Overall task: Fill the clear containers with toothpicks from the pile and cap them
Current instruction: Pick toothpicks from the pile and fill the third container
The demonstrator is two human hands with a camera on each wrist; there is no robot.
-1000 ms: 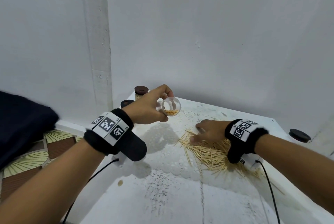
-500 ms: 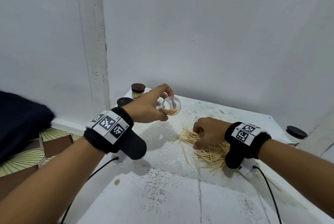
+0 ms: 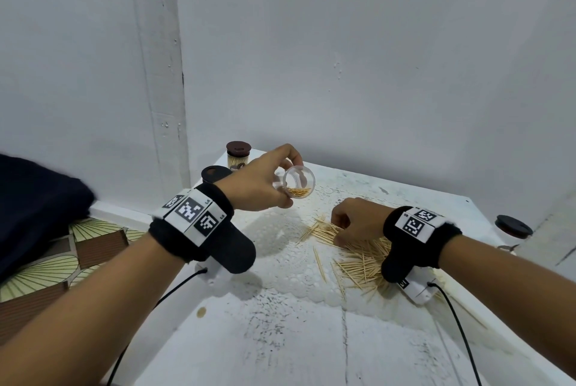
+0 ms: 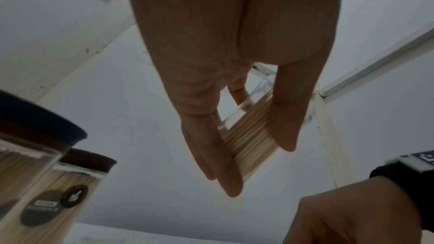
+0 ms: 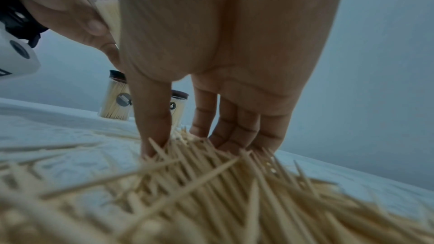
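Filling step: left hand [image 3: 261,186] holding tilted, part-filled clear plastic container [image 3: 298,182]; right hand [image 3: 358,222] curling, seemingly pinching, pale wooden toothpicks [image 3: 358,256]; next, lifting them mouthward.

White table [image 3: 280,339], lace mat [image 3: 280,248] at centre. Dark cloth [image 3: 34,208] far left, above patterned floor tiles [image 3: 62,254]. White walls [image 3: 343,58] behind.

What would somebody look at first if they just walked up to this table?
Probably the big messy toothpick pile on the right side of the white table, with the right hand digging its fingers into it. Next, the clear container held tipped in the air by the left hand, with a few toothpicks lying inside. Two capped jars full of toothpicks stand in the far left corner.
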